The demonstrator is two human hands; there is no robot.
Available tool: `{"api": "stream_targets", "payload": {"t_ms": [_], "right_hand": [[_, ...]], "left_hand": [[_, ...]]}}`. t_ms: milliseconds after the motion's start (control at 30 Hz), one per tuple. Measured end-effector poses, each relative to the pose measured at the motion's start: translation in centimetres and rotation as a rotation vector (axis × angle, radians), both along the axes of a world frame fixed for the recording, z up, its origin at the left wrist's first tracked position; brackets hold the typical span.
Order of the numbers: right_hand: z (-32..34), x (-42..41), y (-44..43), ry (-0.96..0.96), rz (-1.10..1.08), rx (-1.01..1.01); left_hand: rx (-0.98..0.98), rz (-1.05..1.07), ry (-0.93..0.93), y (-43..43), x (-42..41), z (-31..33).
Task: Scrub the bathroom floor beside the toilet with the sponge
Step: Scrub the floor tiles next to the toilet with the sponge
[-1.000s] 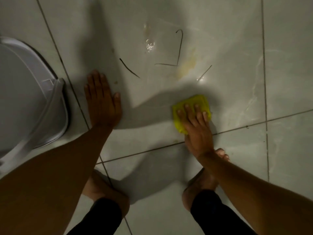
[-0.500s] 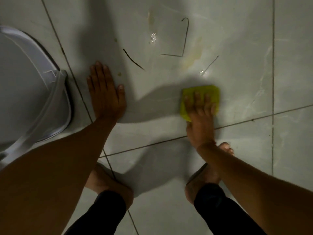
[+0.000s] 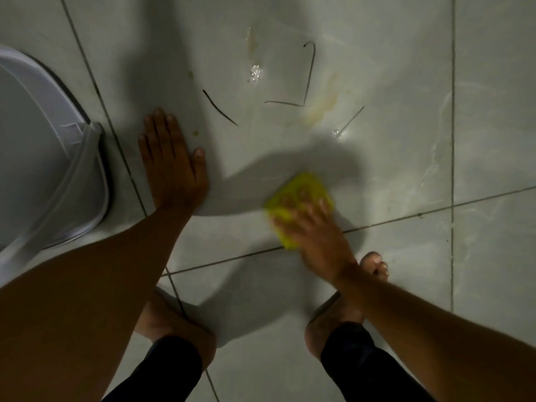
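Observation:
A yellow sponge (image 3: 298,190) lies flat on the pale grey tiled floor (image 3: 391,158), blurred by motion. My right hand (image 3: 316,233) presses down on it, fingers spread over its near half. My left hand (image 3: 171,163) rests flat on the floor, fingers together, just right of the white toilet (image 3: 43,158). A yellowish stain (image 3: 322,110) and small wet bubbles (image 3: 255,73) sit on the tile beyond the sponge.
Thin dark strands (image 3: 220,108) lie on the tile beyond both hands. Dark grout lines (image 3: 406,217) cross under the sponge hand. My bare feet (image 3: 374,266) stand on the tiles close behind my hands. The toilet fills the left edge.
The sponge and my right hand have slid back toward me and to the left from the spot half a second ago. My left hand stays planted beside the toilet.

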State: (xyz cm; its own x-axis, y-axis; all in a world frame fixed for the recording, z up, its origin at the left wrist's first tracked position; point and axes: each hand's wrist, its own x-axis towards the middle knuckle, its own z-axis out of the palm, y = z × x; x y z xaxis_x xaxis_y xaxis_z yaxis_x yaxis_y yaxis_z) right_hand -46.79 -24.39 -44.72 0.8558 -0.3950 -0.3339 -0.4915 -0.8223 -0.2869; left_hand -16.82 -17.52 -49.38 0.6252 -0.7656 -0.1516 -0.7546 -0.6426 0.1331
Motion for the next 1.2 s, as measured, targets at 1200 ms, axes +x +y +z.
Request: {"api": "stream_targets", "payload": {"t_ms": [1200], "right_hand": [[0.9,4.9,-23.6,-0.010,-0.217,0.057]], "left_hand": [[-0.004,0.029,-0.016,0.0,-0.1,0.8]]}}
